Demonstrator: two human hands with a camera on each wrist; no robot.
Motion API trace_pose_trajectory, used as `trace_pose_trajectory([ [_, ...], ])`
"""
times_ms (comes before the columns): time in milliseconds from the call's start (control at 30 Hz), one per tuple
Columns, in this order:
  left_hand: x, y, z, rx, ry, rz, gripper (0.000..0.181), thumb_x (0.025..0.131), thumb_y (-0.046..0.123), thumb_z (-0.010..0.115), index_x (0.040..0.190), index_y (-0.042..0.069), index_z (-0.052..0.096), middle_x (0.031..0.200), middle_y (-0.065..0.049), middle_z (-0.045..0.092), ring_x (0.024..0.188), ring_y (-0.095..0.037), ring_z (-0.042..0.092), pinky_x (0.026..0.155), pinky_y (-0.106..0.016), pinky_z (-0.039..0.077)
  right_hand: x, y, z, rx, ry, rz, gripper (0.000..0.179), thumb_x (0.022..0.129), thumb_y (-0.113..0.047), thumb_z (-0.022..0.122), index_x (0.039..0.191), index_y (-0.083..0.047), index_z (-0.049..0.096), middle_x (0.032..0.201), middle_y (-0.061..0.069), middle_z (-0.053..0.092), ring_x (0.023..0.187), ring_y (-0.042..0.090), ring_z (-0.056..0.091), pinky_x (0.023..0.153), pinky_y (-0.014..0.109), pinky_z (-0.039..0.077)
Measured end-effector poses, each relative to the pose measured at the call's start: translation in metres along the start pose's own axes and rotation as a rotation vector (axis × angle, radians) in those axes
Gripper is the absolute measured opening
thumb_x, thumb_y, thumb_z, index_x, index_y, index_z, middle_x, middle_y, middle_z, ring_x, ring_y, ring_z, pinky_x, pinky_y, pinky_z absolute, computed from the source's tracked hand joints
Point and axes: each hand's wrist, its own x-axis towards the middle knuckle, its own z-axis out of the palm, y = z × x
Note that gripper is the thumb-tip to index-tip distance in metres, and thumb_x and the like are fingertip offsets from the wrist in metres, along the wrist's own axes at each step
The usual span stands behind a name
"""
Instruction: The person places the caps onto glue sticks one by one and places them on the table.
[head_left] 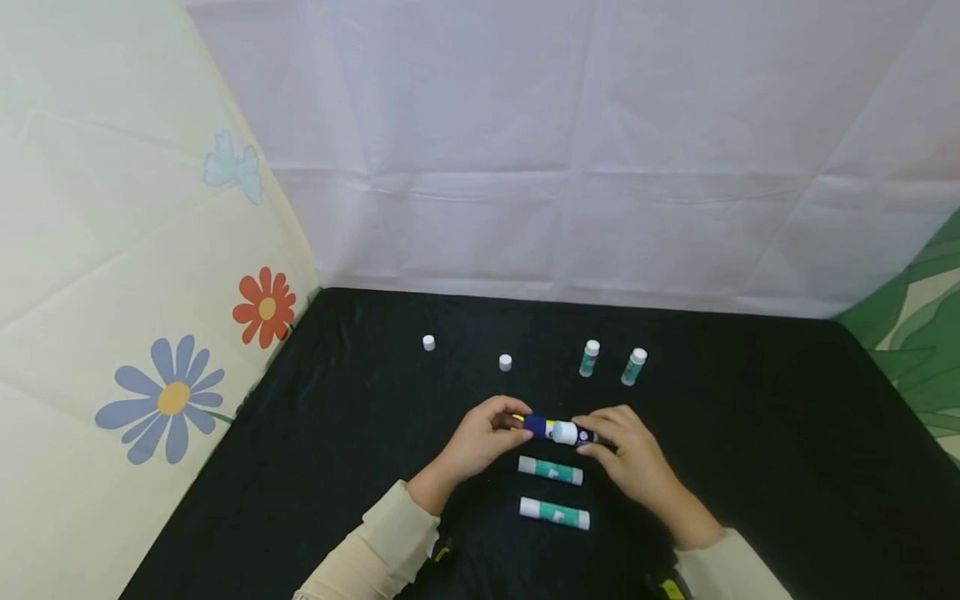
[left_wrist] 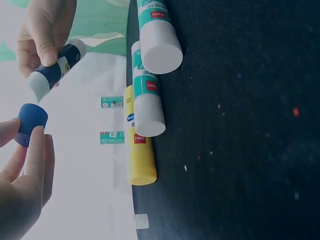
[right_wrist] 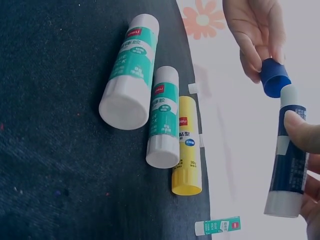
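Observation:
My left hand (head_left: 480, 437) pinches a blue cap (left_wrist: 33, 120) between thumb and fingers. Opposite it, my right hand (head_left: 628, 454) grips a dark blue glue stick (right_wrist: 292, 150) whose pale end is uncovered. In the right wrist view that bare end sits right at the cap's open mouth; the left wrist view shows the two close together, both raised above the table. Behind the hands, a yellow glue stick (right_wrist: 187, 145) lies on its side, mostly hidden in the head view. Closer to me lie two green and white glue sticks (head_left: 551, 471) (head_left: 555, 513), one in front of the other.
Two small green and white glue sticks (head_left: 589, 358) (head_left: 633, 367) stand at the back of the black-covered table (head_left: 360, 383). To their left are two small white caps (head_left: 429, 342) (head_left: 506, 362). A white cloth (head_left: 480, 167) hangs behind, and a flower-printed sheet (head_left: 97, 275) on the left.

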Motion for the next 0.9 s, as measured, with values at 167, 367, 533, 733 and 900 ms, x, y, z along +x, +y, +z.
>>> trace_pose_trajectory([
  [167,-0.0002,0.0012,0.0010,0.002,-0.008,-0.010,0.019,0.079,-0.002,0.059,0.098,-0.004,0.055,0.095,-0.009,0.052,0.084,-0.019,0.055,0.068,-0.023,0.046,0.0011,-0.0015,0.0007,0.021,-0.002,0.001,0.037,0.053,0.000,0.077,0.088,-0.004,0.065,0.084,0.000,0.058,0.078,0.012,0.046,0.064,0.025,0.039],
  [367,-0.0004,0.0020,0.0017,-0.010,-0.022,-0.020,0.020,0.079,-0.002,0.058,0.099,-0.004,0.055,0.097,-0.009,0.053,0.085,-0.020,0.055,0.068,-0.023,0.046,0.0021,-0.0013,0.0010,0.043,-0.002,-0.016,0.033,0.058,-0.007,0.075,0.089,-0.004,0.065,0.085,0.000,0.057,0.079,0.011,0.045,0.065,0.024,0.038],
  [533,-0.0009,0.0037,0.0028,-0.032,-0.038,-0.024,0.020,0.080,-0.001,0.058,0.099,-0.004,0.054,0.097,-0.010,0.053,0.086,-0.022,0.055,0.069,-0.023,0.046,0.0022,-0.0017,0.0015,0.027,-0.019,-0.011,0.036,0.055,-0.001,0.075,0.089,-0.003,0.065,0.084,0.002,0.057,0.077,0.014,0.046,0.064,0.026,0.039],
  [733,-0.0014,0.0050,0.0038,-0.034,-0.043,-0.027,0.019,0.080,-0.001,0.057,0.099,-0.003,0.054,0.097,-0.009,0.053,0.086,-0.022,0.055,0.069,-0.024,0.046,0.0022,-0.0041,0.0022,0.018,-0.019,-0.014,0.038,0.053,0.003,0.076,0.089,-0.004,0.065,0.083,0.001,0.058,0.077,0.013,0.046,0.064,0.027,0.040],
  [900,-0.0020,0.0046,0.0043,-0.040,-0.051,-0.037,0.019,0.080,-0.001,0.058,0.099,-0.002,0.054,0.097,-0.008,0.054,0.084,-0.019,0.055,0.070,-0.024,0.046,0.0013,-0.0048,0.0022,0.017,-0.021,-0.008,0.037,0.054,0.002,0.076,0.089,-0.004,0.065,0.084,0.000,0.057,0.077,0.013,0.046,0.063,0.028,0.041],
])
